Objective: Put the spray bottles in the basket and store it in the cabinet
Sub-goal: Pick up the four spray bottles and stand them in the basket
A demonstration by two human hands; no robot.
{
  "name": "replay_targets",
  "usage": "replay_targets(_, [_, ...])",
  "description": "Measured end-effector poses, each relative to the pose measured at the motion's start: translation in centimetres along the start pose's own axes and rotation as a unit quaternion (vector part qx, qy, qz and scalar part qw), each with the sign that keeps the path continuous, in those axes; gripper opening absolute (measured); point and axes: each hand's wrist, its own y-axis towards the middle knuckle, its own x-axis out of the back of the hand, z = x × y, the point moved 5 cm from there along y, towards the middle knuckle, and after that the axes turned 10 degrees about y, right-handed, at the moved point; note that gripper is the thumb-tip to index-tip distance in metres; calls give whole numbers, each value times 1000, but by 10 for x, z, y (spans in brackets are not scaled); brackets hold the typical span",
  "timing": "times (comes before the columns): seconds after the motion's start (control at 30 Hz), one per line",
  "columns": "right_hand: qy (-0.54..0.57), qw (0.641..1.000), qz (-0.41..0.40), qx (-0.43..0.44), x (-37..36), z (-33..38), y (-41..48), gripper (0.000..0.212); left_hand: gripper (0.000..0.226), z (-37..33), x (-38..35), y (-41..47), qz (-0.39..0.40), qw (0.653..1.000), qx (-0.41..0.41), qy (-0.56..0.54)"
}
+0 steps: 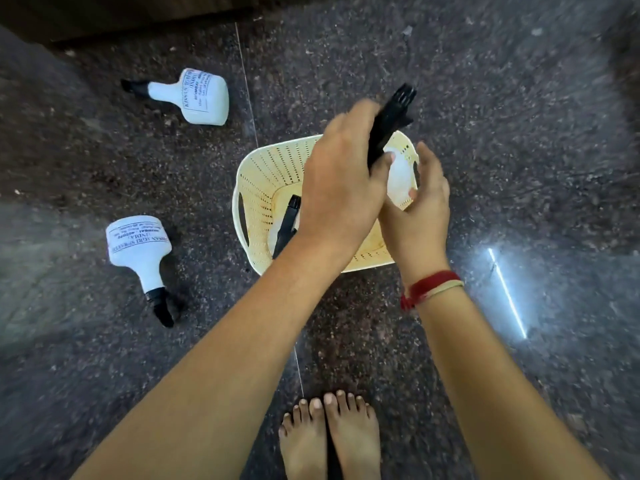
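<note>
A cream perforated basket (263, 188) stands on the dark stone floor. Over it, my left hand (339, 181) grips the black trigger head (391, 116) of a white spray bottle (400, 178). My right hand (419, 209) holds that bottle's white body from the right. Another spray bottle lies inside the basket; only its black nozzle (289, 223) shows under my left wrist. Two more white spray bottles lie on the floor to the left: one far (201, 97), one near (138, 245).
My bare feet (329, 434) stand just below the basket. A dark wooden edge (138, 15) runs along the top left. A bright light reflection (507, 292) streaks the floor at the right.
</note>
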Motion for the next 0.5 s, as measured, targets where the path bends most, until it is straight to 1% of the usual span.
replay_targets(0.03, [6,1000,-13,12,2,3,-3,53,25,-23,31,43,-10,999,33,21])
replay_targets(0.07, [14,999,-24,17,3,4,-5,42,25,-31,38,46,-19,998,61,27])
replay_targets(0.1, [33,999,-33,11,4,4,-6,34,25,-29,30,43,-3,997,71,38])
replay_targets(0.17, [102,994,-37,-33,-1,-3,-8,25,23,-9,7,15,6,999,44,20])
replay_targets(0.2, [128,989,-31,-63,-5,-7,-8,24,23,1,-4,1,16,999,42,10])
replay_targets(0.23, [137,987,-27,-84,-9,-10,-8,25,23,7,-8,-3,15,998,57,12])
replay_targets(0.27, [131,987,-22,-93,-12,-14,-9,28,23,12,-10,0,4,998,67,5])
replay_targets(0.33, [112,990,-15,-88,-16,-19,-9,31,23,16,-12,2,7,998,54,0])
replay_targets(0.43, [48,995,4,-88,-19,-30,-3,33,20,19,-25,-10,52,998,29,3])
replay_targets(0.5, [-4,995,25,-93,-23,-36,2,32,19,25,-30,-14,63,997,34,-2])
